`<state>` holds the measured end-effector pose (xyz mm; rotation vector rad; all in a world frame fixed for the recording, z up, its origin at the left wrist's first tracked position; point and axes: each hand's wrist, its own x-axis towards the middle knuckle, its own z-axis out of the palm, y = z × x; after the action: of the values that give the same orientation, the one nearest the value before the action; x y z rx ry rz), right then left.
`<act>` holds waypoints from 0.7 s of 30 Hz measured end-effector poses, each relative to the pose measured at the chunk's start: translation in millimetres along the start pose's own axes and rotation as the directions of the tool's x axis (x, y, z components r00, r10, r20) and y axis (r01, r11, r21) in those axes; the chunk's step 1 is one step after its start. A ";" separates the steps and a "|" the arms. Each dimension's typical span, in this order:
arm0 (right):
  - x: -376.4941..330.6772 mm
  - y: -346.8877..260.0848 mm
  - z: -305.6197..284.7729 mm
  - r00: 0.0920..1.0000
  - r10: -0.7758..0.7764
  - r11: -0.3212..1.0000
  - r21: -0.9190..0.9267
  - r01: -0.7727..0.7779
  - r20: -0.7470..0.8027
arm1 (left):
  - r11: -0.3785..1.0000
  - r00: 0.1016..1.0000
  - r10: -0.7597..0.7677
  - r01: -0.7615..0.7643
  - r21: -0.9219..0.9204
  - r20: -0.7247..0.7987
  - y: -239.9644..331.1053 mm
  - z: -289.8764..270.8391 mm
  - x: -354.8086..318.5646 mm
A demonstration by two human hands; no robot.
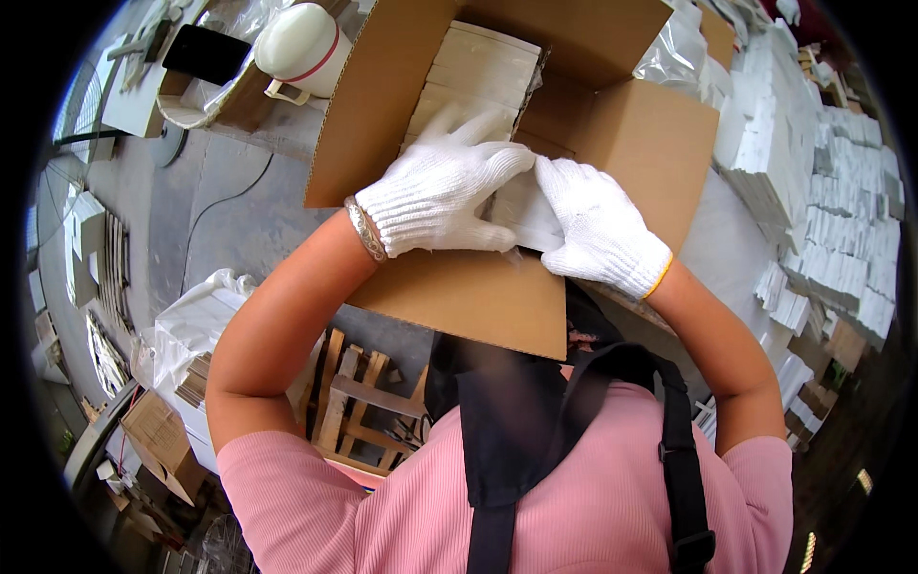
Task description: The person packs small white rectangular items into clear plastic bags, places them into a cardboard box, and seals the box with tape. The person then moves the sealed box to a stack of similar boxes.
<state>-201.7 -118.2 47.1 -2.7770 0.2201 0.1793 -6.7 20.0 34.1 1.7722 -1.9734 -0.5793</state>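
Note:
An open brown cardboard box [478,297] stands in front of me with its flaps up. Rows of white flat packs [473,72] fill its inside. My left hand [440,191], in a white knit glove with a metal bracelet at the wrist, lies flat on the packs with its fingers spread. My right hand [598,230], also gloved in white, presses on a white pack [524,212] at the near rim of the box, next to the left hand. I cannot tell whether either hand grips a pack.
A large stack of white packs [822,191] covers the table to the right. A white jug [301,43] and a black phone [206,53] sit at the upper left. A wooden pallet [363,402] and a bag of white goods [191,335] lie on the floor below.

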 end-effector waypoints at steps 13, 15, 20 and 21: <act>19.9 27.4 -40.5 0.913 -0.022 0.995 0.102 -0.021 0.407 | 0.991 0.997 0.036 -0.045 0.124 0.072 -0.4 -7.2 9.6; 13.8 44.9 -37.4 0.947 -0.108 0.994 0.061 0.094 0.303 | 0.992 0.998 0.036 -0.042 0.119 0.050 -1.6 -4.0 8.6; -2.2 58.0 -26.5 0.975 -0.184 0.980 -0.055 0.192 0.128 | 0.996 0.997 0.070 -0.071 0.060 0.018 0.3 -8.9 6.4; -0.6 54.5 -24.4 0.976 -0.150 0.985 -0.064 0.161 0.157 | 0.998 0.995 0.008 -0.013 0.059 0.095 5.7 -14.7 9.1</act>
<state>-209.4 -177.2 51.8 -2.8236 -0.0441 0.3651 -3.8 11.1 49.7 1.7988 -2.0823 -0.6180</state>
